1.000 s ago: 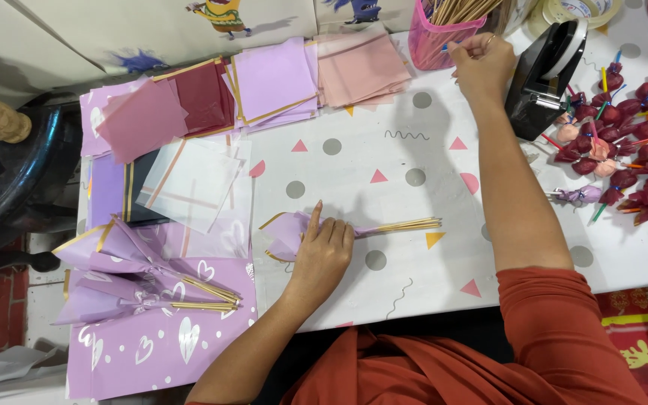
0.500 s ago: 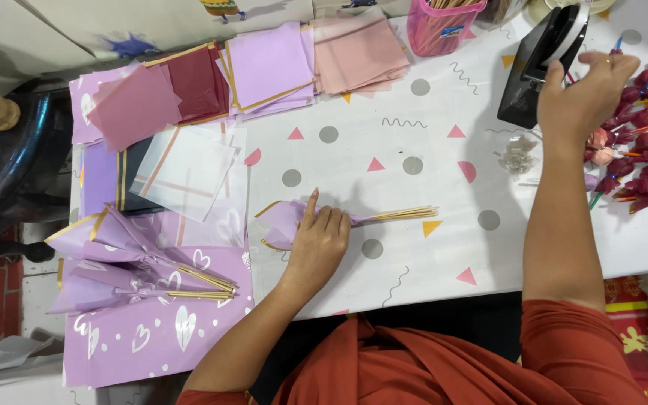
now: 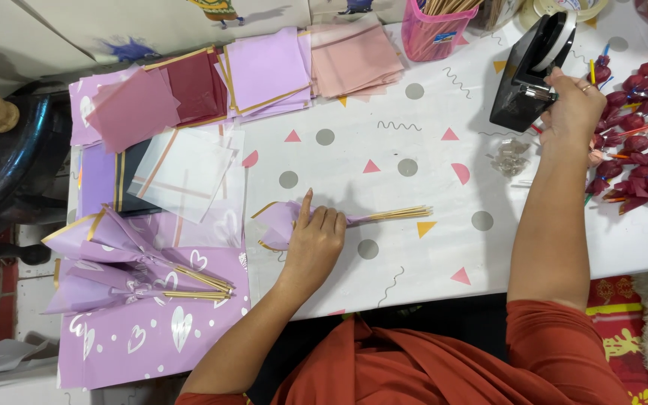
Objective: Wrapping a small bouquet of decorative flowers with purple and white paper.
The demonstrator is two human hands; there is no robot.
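Note:
My left hand [image 3: 315, 244] lies flat on a lilac paper cone [image 3: 277, 219] with gold edging, pinning it to the patterned white table [image 3: 384, 142]. Thin wooden sticks [image 3: 399, 214] poke out of the cone to the right. My right hand [image 3: 575, 109] is stretched to the far right, its fingers pinched at the cutter end of a black tape dispenser [image 3: 523, 82]. The tape strip itself is too thin to make out.
Finished lilac cones [image 3: 114, 262] lie on a heart-printed lilac sheet [image 3: 151, 337] at the left. Stacks of lilac [image 3: 264, 71], pink [image 3: 358, 52] and maroon paper squares [image 3: 193, 82] line the back. A pink pot of sticks [image 3: 433, 30] stands behind them. Red wrapped buds [image 3: 639, 146] are piled at the right.
My right hand has swung from the pink pot at the back over to the tape dispenser and settled at its cutter. The left hand stays on the cone.

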